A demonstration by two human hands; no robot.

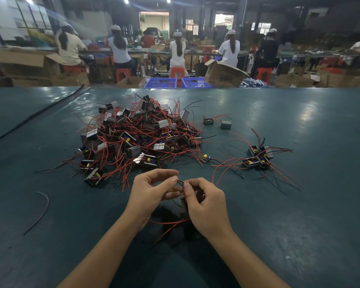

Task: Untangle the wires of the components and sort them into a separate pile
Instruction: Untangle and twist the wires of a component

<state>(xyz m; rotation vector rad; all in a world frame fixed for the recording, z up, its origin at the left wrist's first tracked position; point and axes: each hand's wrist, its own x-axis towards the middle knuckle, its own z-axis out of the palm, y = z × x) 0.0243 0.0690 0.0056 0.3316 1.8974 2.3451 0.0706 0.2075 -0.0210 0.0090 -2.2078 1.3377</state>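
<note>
Two hands meet just above the table, working on one piece between them. The left hand pinches a thin black wire between thumb and forefinger, its other fingers curled loosely underneath. The right hand curls round a dark component, with thumb and forefinger closing on the same wire right beside the left fingertips. The grip looks meant to steady the body with one hand while the other draws a lead free. The component's red wires trail down between the wrists, towards the person.

Beyond the left hand's fingertips lies the tangled heap of components, close enough to draw from. Out past the right hand, well apart from the heap, sits the small sorted pile, probably on that side because the right hand carries each finished piece. A pair of loose components lies farther off, beyond both hands. A stray wire rests well out from the left hand.

Most of the held component is hidden by the right hand, so its shape is unclear. Whether the black wire is knotted or merely crossed with the red cannot be made out. How many pieces are in either pile is hard to count.
</note>
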